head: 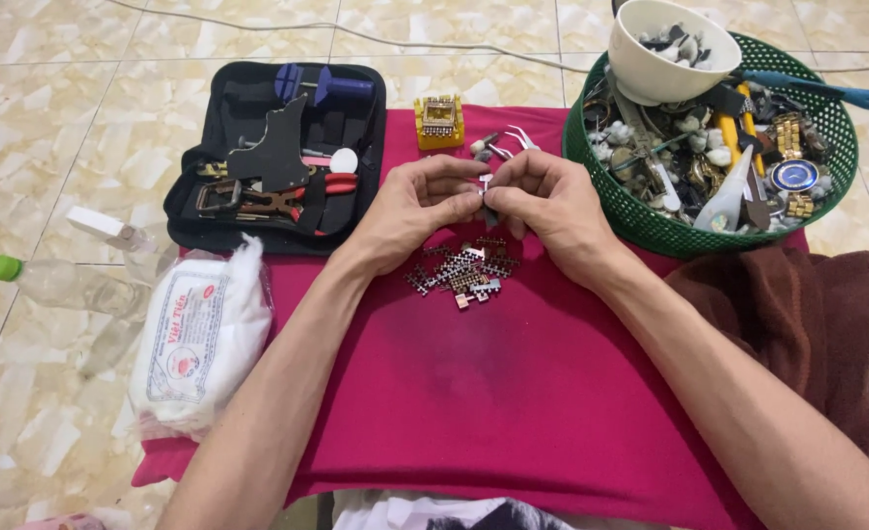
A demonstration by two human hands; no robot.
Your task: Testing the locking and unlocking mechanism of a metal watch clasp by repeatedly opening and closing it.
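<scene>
Nearest the camera, two bare forearms reach out over a magenta cloth [513, 393] spread on a tiled floor [81, 79], with a brown towel [798, 324] bunched at its right edge and a white bag of cotton [199, 339] at its left. Just beyond the forearms lies a loose heap of small metal watch-band links [459, 273], too many and too tangled to count, though a dozen or more seems fair. Directly above that heap the left hand [410, 211] and the right hand [552, 211] meet, both curled nearly closed, fingertips pinching one small link piece [487, 186] between them. The step in hand looks like fine work on that single link, joining or separating it; the next move probably calls for a steady pinch and perhaps a tool. Beyond the hands rest one pair of tweezers [513, 139] and one yellow block holder [439, 122]. To the left sits one open black tool case [277, 157], and beside it one clear bottle with a green cap [61, 285]. At far right stands one green basket [651, 221] full of watch parts, with one white bowl [675, 54] perched on top
</scene>
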